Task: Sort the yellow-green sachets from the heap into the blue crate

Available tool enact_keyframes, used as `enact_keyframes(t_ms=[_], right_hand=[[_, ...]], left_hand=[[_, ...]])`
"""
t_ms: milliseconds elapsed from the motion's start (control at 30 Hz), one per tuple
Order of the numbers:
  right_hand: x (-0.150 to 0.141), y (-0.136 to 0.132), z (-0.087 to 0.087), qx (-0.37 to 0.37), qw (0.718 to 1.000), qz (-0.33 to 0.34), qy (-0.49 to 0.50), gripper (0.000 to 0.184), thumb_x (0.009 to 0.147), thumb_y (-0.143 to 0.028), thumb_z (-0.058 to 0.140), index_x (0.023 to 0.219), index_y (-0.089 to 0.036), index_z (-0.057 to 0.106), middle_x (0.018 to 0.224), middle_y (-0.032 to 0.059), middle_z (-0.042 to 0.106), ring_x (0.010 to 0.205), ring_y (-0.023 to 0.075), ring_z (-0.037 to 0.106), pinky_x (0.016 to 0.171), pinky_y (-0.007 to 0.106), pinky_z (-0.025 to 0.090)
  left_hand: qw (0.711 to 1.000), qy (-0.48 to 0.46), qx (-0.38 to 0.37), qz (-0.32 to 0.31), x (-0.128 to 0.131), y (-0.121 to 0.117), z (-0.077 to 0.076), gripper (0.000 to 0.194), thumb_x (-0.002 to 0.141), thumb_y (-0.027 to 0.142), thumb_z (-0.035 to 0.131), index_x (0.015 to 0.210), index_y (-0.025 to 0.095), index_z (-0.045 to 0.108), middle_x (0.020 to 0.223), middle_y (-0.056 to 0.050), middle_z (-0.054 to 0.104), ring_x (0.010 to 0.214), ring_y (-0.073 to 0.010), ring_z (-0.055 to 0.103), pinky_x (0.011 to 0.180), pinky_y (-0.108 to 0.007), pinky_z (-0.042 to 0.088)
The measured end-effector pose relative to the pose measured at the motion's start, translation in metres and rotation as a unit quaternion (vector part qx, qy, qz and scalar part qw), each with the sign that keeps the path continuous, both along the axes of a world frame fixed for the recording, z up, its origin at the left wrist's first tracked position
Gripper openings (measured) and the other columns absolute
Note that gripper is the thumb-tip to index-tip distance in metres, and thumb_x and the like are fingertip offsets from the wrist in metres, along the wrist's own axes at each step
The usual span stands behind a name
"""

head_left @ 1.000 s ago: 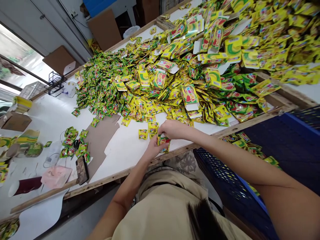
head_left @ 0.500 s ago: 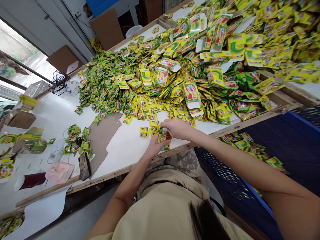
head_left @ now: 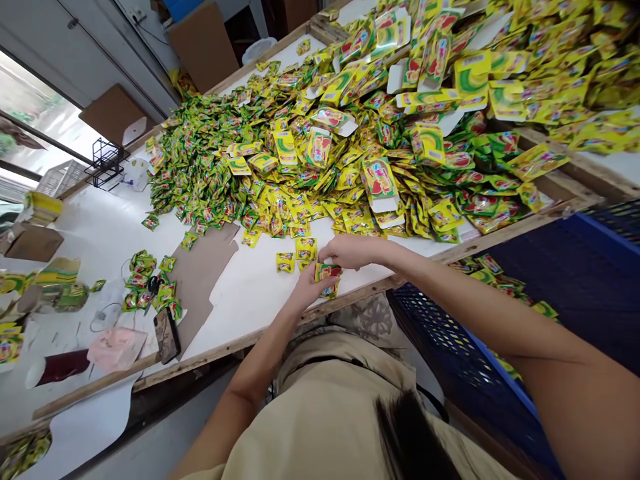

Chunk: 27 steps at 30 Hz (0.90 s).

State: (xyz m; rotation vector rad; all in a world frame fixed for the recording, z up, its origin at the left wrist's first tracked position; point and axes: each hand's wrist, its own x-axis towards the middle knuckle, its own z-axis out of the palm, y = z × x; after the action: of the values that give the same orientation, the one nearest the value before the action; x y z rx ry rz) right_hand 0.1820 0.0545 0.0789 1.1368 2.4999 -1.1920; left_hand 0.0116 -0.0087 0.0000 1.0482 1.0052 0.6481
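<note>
My left hand [head_left: 306, 288] grips a small stack of yellow-green sachets [head_left: 329, 279] near the front edge of the white table [head_left: 240, 300]. My right hand [head_left: 350, 250] pinches the top of the same stack from the far side. Two loose sachets [head_left: 286, 262] lie just left of the hands. A huge heap of the same sachets [head_left: 300, 147] and flat cartons [head_left: 380, 180] covers the table behind.
A phone [head_left: 165, 333], a pink pad [head_left: 113, 348], a small cluster of sachets with scissors [head_left: 150, 290] and a cardboard sheet [head_left: 203, 280] lie at left. A blue crate [head_left: 500, 320] with sachets stands at right below the table. A black wire rack [head_left: 106, 163] sits at the back left.
Both hands stay on the stack; the fingers shift a little on it. The camera view has drifted slightly.
</note>
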Motion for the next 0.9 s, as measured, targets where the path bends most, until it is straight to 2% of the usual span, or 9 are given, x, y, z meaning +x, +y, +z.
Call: enact_keyframes(t_ms=[167,300,367,433,533,600,700,800,900], right_hand=[[0.005,-0.011,-0.004,-0.007,0.98,-0.146,0.132,0.031,0.079,-0.017,0.046,0.098,-0.021,0.07,0.077,0.0007,0.07,0.052,0.0089,0.056,0.053,0.02,0.038],[0.009,-0.022,-0.015,0.004,0.953,-0.213,0.213,0.034,0.074,-0.01,0.046,0.094,-0.019,0.071,0.086,0.0009,0.071,0.057,0.0081,0.056,0.059,0.021,0.042],[0.011,-0.026,-0.023,0.013,0.928,-0.275,0.25,0.033,0.072,-0.011,0.047,0.096,-0.017,0.07,0.086,0.0023,0.07,0.055,0.0083,0.054,0.058,0.022,0.043],[0.012,-0.031,-0.033,0.012,0.89,-0.346,0.296,0.03,0.073,-0.016,0.051,0.098,-0.016,0.067,0.09,0.0047,0.068,0.055,0.0092,0.052,0.056,0.024,0.044],[0.009,-0.04,-0.049,-0.08,0.834,-0.411,0.36,0.028,0.072,-0.026,0.06,0.098,-0.016,0.063,0.092,0.0062,0.065,0.058,0.0097,0.052,0.052,0.023,0.046],[0.004,-0.046,-0.056,-0.181,0.802,-0.421,0.383,0.03,0.07,-0.034,0.065,0.094,-0.016,0.061,0.08,0.0026,0.063,0.054,0.0084,0.05,0.05,0.022,0.045],[-0.001,-0.048,-0.06,-0.31,0.761,-0.414,0.391,0.032,0.064,-0.034,0.072,0.087,-0.018,0.057,0.063,-0.005,0.056,0.047,0.0056,0.045,0.048,0.02,0.042],[-0.005,-0.04,-0.056,-0.388,0.744,-0.392,0.377,0.032,0.059,-0.023,0.073,0.084,-0.019,0.053,0.057,-0.0079,0.052,0.045,0.0048,0.043,0.048,0.018,0.04],[-0.01,-0.031,-0.053,-0.419,0.744,-0.383,0.352,0.028,0.056,-0.016,0.068,0.08,-0.019,0.052,0.055,-0.0078,0.05,0.044,0.0047,0.04,0.046,0.018,0.037]], left_hand=[[1.0,0.004,0.009,0.019,-0.002,0.001,-0.003,0.044,0.062,0.039,0.079,0.094,0.013,0.063,0.092,-0.007,0.069,0.083,-0.0184,0.063,0.081,-0.033,0.048],[0.999,0.027,0.026,0.024,-0.006,-0.002,-0.003,0.045,0.061,0.036,0.079,0.096,0.013,0.063,0.092,-0.007,0.069,0.082,-0.0177,0.062,0.078,-0.032,0.047],[0.998,0.049,0.031,0.022,-0.01,-0.004,-0.002,0.047,0.057,0.031,0.082,0.096,0.013,0.062,0.091,-0.005,0.069,0.079,-0.0166,0.061,0.075,-0.03,0.047],[0.997,0.061,0.026,0.028,-0.013,-0.005,-0.003,0.047,0.055,0.029,0.083,0.094,0.014,0.062,0.088,-0.004,0.068,0.077,-0.016,0.06,0.074,-0.029,0.047],[0.997,0.066,0.021,0.033,-0.016,-0.007,-0.004,0.049,0.053,0.031,0.084,0.094,0.014,0.062,0.089,-0.004,0.069,0.077,-0.0163,0.06,0.076,-0.03,0.047],[0.998,0.056,0.026,0.031,-0.015,-0.008,-0.002,0.056,0.053,0.035,0.084,0.099,0.015,0.061,0.093,-0.005,0.069,0.082,-0.0174,0.061,0.079,-0.031,0.047],[0.997,-0.03,-0.015,0.063,-0.012,-0.007,0.004,0.062,0.062,0.055,0.075,0.11,0.018,0.059,0.103,-0.006,0.068,0.093,-0.0208,0.062,0.086,-0.034,0.047],[0.985,-0.115,-0.103,0.077,-0.013,-0.001,0.012,0.064,0.071,0.067,0.059,0.111,0.019,0.059,0.105,-0.007,0.068,0.1,-0.0236,0.062,0.09,-0.037,0.047],[0.981,-0.123,-0.147,0.035,-0.023,0.01,0.018,0.059,0.067,0.058,0.069,0.108,0.017,0.061,0.1,-0.008,0.07,0.094,-0.0228,0.064,0.085,-0.036,0.048]])
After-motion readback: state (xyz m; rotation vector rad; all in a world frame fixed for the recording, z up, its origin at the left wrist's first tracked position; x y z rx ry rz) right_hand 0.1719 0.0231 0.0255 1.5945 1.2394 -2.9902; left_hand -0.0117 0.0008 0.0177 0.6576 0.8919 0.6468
